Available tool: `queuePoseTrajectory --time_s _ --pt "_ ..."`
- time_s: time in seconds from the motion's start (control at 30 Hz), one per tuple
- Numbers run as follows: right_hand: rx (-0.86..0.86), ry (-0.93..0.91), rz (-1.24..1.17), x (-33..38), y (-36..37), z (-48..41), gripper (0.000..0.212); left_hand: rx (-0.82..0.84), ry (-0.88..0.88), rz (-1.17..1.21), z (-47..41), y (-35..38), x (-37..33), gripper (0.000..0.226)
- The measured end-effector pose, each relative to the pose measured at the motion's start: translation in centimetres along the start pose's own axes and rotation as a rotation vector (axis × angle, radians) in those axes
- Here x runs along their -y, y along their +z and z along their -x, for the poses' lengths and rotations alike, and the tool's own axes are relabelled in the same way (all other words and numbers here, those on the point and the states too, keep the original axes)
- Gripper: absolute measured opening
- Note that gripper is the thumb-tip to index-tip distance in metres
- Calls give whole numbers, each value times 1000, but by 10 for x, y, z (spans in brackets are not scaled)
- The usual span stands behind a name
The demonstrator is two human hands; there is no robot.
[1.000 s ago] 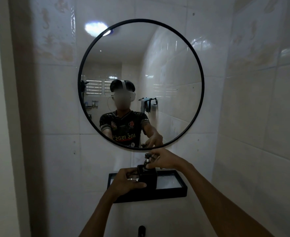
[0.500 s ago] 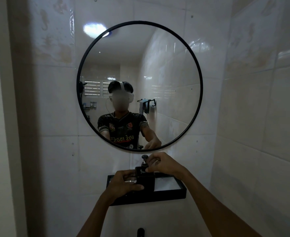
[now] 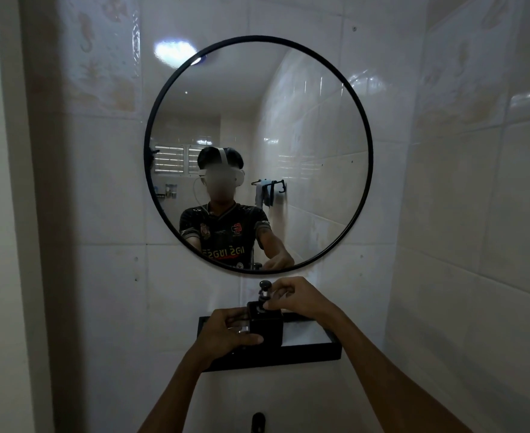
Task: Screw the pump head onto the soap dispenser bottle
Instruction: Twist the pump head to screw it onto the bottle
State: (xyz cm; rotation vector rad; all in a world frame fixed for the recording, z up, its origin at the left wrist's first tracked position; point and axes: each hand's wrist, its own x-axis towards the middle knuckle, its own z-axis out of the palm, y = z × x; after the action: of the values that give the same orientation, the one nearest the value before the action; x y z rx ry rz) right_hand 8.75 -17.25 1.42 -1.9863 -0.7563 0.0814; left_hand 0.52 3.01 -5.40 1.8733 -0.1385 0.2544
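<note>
A black square soap dispenser bottle (image 3: 268,327) stands on a black wall shelf (image 3: 310,351) below the mirror. My left hand (image 3: 227,331) wraps around the bottle's left side and holds it. The dark pump head (image 3: 264,290) sits upright on top of the bottle, its knob sticking up. My right hand (image 3: 295,298) pinches the pump's collar at the base, thumb and fingers closed on it from the right.
A round black-framed mirror (image 3: 259,153) hangs on the tiled wall just above the hands and reflects a person. Tiled walls close in on both sides. A small dark fitting (image 3: 257,421) shows on the wall under the shelf.
My right hand has shifted its grip lower on the pump head, so the knob now shows above my fingers. The view has tilted down slightly. The left hand stays on the bottle.
</note>
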Motion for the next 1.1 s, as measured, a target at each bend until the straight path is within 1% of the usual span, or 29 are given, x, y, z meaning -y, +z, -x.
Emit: queuePoseTrajectory --time_s 0.1,0.3,0.4,0.5,0.53,0.63,0.77,0.83,0.9,0.97,1.1 --pt "23 20 -48 2 -2 1 27 -17 -14 5 1 0 0 60" --pt "79 -1 -9 13 2 -2 26 -8 -19 -28 1 -2 -3 55" --pt "45 -22 -33 7 7 -3 19 -9 -23 -25 2 -3 -4 57" --pt "16 -18 -38 1 8 -4 31 -12 -16 -40 1 -2 -4 62" --pt "19 -13 -44 0 8 -4 31 -10 -15 -46 1 -1 -4 62" --pt "33 -2 -52 1 6 -4 22 -9 -20 -61 2 -2 -4 57" --pt "15 -28 11 2 4 -6 19 -13 -15 -54 2 -2 -5 57" --pt "-9 -20 42 0 4 -5 25 -11 -10 -56 2 -1 -4 57" --pt "-25 -6 23 -4 4 -5 30 -6 -12 -54 1 -1 -3 58" --pt "-30 11 12 -5 4 -6 27 -1 -17 -50 0 -2 -3 59" --pt "-43 -5 61 -5 5 -4 14 8 -15 -46 -3 -4 -4 61"
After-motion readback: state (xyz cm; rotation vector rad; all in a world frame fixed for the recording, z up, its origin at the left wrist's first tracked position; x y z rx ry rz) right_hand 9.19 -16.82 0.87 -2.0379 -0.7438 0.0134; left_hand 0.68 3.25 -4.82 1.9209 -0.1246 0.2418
